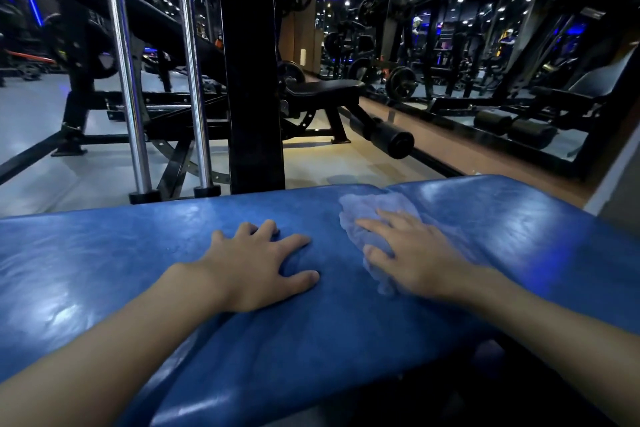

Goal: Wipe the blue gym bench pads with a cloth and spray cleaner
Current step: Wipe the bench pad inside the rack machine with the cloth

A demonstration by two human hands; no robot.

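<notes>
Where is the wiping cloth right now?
In the head view, the cloth lies right of centre on the blue pad, under the right hand; the left hand rests flat beside it.

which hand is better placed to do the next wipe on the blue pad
Right. The right hand lies flat on the cloth, pressing it to the blue pad. The left hand rests bare on the pad with no cloth, so it probably only braces.
</notes>
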